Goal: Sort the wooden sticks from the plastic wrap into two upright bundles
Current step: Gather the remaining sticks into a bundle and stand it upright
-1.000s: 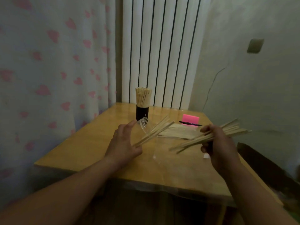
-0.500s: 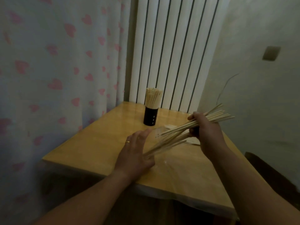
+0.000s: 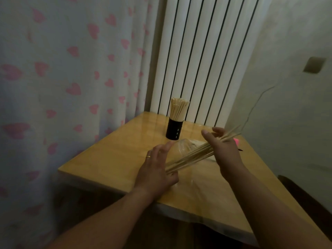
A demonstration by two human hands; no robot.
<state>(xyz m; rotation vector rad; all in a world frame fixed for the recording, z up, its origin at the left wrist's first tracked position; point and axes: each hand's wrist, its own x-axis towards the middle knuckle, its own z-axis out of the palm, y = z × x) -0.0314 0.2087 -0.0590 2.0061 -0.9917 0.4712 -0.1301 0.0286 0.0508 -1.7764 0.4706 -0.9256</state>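
- Wooden table (image 3: pixel 111 155) is standing in a room corner, its glossy top catching light.
- White curtain (image 3: pixel 62 78) with pink hearts is hanging along the table's left side.
- White ribbed radiator (image 3: pixel 197 60) is rising behind the far edge.
- Square wall plate (image 3: pixel 314 64) is sitting high on the pale wall (image 3: pixel 287 123) at right.
- Pink item (image 3: pixel 236 141) and dark pen tip (image 3: pixel 240 150) are lying at the table's far right, mostly hidden.
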